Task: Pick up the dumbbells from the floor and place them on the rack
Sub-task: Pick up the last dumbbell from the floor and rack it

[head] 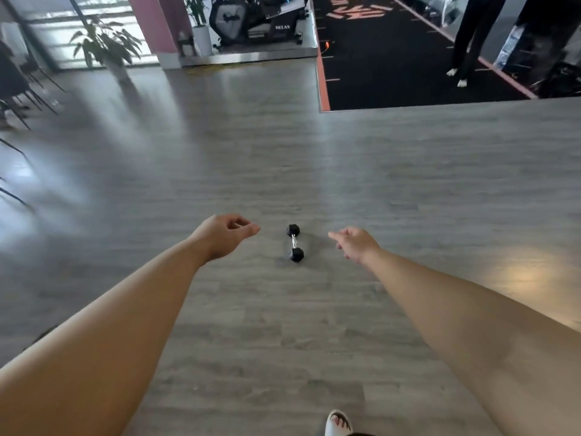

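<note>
One small dumbbell (pixel 295 242) with black hex heads and a chrome handle lies on the grey wood-look floor, its handle pointing away from me. My left hand (pixel 224 236) is stretched out to the left of it, fingers loosely curled and apart, holding nothing. My right hand (pixel 355 243) reaches out on the right side, fingers apart and empty. Both hands are apart from the dumbbell, with it between them. No rack is in view.
A black gym mat with an orange edge (pixel 323 89) lies at the back right, where a person's legs (pixel 465 42) stand. A potted plant (pixel 105 45), a pink pillar (pixel 157 23) and an exercise machine (pixel 254 23) are at the back. Chair legs (pixel 19 99) sit at left. My foot (pixel 339 423) shows below.
</note>
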